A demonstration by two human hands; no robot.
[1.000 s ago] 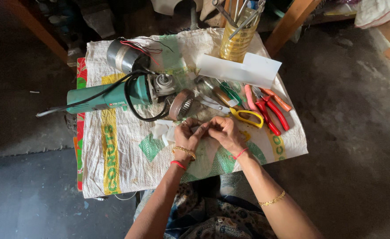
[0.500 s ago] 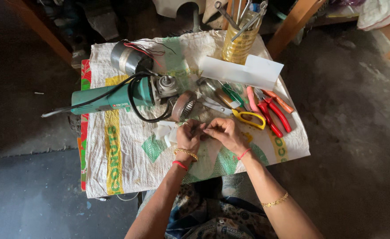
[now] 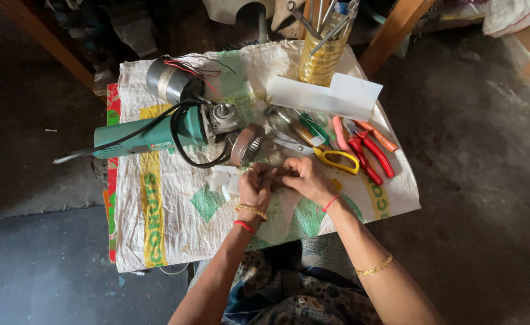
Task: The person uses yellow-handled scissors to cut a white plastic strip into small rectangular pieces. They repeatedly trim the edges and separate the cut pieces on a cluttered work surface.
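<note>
Sacking covers the tabletop point(image 3: 157, 241), a white woven cloth with green and yellow print, and everything sits on it. Farthest left lies a green angle grinder point(image 3: 150, 139) on its side, its black cord point(image 3: 184, 144) looping round the head end, with a bare metal motor point(image 3: 167, 81) trailing red and black wires just behind it. A round disc-shaped part point(image 3: 247, 144) leans beside the grinder's head. Near the middle, a few small white pieces point(image 3: 224, 180) lie just beside the left hand point(image 3: 254, 188). That hand and the right hand point(image 3: 306, 178) are brought together, fingertips touching, both curled in and pinching something tiny between them; it is hidden by the fingers, so I cannot tell what it is, only that it is held just above the cloth in front of the person. Further right sit yellow-handled scissors point(image 3: 337, 159), red pliers point(image 3: 370, 156) and an orange-handled tool point(image 3: 378, 136), close together, with a white folded card point(image 3: 328, 96) behind them and a yellowish jar point(image 3: 322, 57) stuffed with metal tools at the back. To my eye the risk is plain: whatever is being pinched is small enough that a slip would drop it into the folds of the cloth or off the near edge onto the dark floor point(image 3: 487, 180), where it would be hard to find. The scissors lie near the right hand too, and a careless sweep of the wrist could knock them.
</note>
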